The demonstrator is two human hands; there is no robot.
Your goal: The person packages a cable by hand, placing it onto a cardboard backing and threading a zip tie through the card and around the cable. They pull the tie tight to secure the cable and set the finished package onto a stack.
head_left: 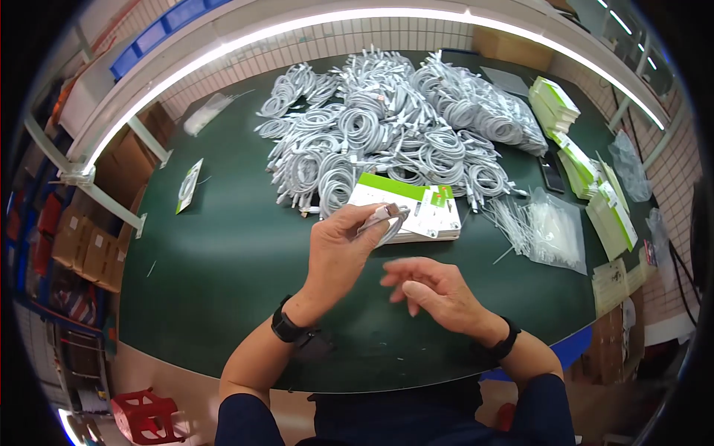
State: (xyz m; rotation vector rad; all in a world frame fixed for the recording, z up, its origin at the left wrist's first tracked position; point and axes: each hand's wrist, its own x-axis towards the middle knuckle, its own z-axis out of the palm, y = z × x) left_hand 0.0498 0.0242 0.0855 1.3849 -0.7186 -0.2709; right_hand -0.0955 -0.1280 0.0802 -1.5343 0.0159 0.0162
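Pinched between the thumb and fingers of my left hand is a coiled grey-white USB cable, its plug end showing at the top. My right hand hovers just to the right and nearer to me, fingers loosely curved and apart, slightly blurred, with nothing visible in it. Right behind the held cable lies a stack of white and green packaging cards, partly covered by my left hand. Beyond it a large heap of coiled grey-white cables spreads over the dark green table.
Right of the heap lie loose white ties and a clear bag of ties. More card stacks line the right edge, near a dark phone. A carded cable lies at left. A lit lamp bar spans overhead.
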